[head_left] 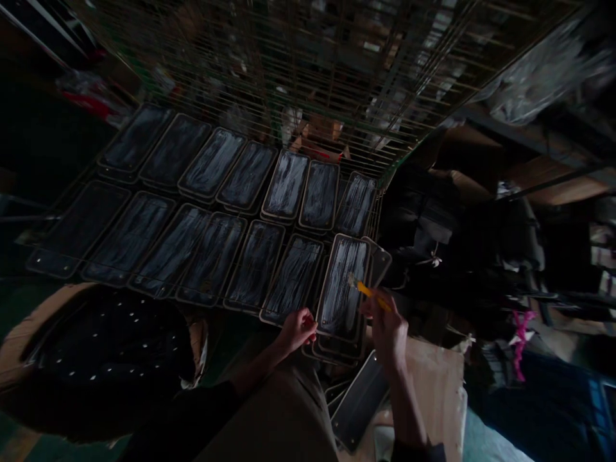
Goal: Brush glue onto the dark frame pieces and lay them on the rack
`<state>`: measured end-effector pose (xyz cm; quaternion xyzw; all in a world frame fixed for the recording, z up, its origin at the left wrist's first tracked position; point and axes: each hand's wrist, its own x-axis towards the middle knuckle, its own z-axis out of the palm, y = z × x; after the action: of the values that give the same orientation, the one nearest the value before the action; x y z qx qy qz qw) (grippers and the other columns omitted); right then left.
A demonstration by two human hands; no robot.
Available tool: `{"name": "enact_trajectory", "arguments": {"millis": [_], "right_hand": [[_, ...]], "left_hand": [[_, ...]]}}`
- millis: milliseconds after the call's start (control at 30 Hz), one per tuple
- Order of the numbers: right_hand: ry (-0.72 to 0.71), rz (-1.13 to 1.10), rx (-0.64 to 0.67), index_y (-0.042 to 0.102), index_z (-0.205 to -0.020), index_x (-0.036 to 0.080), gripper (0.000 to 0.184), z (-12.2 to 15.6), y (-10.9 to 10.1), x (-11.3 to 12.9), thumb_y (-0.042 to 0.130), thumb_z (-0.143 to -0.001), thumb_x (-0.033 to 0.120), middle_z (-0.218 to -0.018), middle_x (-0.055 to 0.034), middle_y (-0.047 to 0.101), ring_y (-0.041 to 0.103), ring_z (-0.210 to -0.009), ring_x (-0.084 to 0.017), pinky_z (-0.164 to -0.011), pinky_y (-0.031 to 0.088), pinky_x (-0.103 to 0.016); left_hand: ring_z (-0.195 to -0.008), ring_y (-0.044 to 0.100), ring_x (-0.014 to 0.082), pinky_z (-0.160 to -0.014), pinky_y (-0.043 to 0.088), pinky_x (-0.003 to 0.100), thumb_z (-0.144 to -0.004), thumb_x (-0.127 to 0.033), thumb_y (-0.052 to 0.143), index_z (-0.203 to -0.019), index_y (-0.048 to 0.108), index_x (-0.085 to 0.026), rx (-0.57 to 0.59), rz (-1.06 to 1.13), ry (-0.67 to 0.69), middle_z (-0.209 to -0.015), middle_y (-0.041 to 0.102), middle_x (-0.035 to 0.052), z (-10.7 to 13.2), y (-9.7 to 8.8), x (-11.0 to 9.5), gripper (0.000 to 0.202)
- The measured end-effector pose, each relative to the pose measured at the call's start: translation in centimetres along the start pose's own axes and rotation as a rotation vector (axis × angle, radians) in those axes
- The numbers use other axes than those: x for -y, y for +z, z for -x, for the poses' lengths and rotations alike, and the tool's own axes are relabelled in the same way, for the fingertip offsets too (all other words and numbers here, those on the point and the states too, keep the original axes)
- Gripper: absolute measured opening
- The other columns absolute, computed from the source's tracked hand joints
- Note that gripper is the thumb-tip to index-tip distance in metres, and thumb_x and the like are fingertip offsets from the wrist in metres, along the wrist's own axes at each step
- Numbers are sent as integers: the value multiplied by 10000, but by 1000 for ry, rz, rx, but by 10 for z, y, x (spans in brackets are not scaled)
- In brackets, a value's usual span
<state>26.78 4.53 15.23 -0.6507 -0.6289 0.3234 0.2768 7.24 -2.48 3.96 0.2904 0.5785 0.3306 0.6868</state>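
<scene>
My right hand (389, 324) is closed around the yellow handle of a paintbrush (366, 290). The bristles rest on a dark rectangular panel (342, 289) with rounded corners and a pale rim, its face covered in whitish lengthwise streaks. Along that panel's lower left edge, my left hand (299, 326) has its fingers curled together, the tips at the rim. Other panels lie stacked under this one. To its left, a similar streaked panel (292, 276) lies close by, one of several in two rows on a wire rack.
Wire mesh (332, 83) rises behind the rows. At lower left stands an open cardboard box (58, 301) lined in black with small shiny spots. More dark panels (360, 404) lean below my right hand beside a light board (437, 378). Dark bundles (428, 205) are piled at right.
</scene>
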Motion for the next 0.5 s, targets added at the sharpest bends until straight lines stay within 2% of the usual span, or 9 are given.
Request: {"name": "enact_trajectory", "arguments": {"millis": [133,233,400,500], "right_hand": [[-100,72,-81,575,-1163,205,325,-52,13,1,404,-985,415,-829,-33,699,685,-731,-176,-689,559,-298],[-120,139,-153,575,-1175,206,328,-77,22,-1,400,-985,409,-824,-30,706,691,-741,-180,-685,546,-291],[-64,211,-197,579,-1184,196,357,-92,43,-5,389,-983,421,-806,-39,712,696,-722,-189,-658,531,-285],[-54,190,-145,578,-1182,193,356,-88,60,2,385,-981,414,-824,-43,711,696,-726,-188,-660,537,-286]], "left_hand": [[-397,562,97,-367,393,161,-705,-255,630,-816,452,-196,-3,58,7,-540,568,-74,-4,-1,-4,218],[-371,523,83,-365,368,154,-707,-207,596,-818,437,-208,12,48,11,-523,538,-91,-7,-2,-5,194],[-380,495,78,-378,347,155,-730,-167,540,-835,442,-220,33,-15,22,-530,508,-96,-10,-6,-4,153],[-391,488,78,-391,338,158,-733,-157,521,-829,447,-223,52,-64,54,-535,501,-89,-12,-8,-3,138]]}}
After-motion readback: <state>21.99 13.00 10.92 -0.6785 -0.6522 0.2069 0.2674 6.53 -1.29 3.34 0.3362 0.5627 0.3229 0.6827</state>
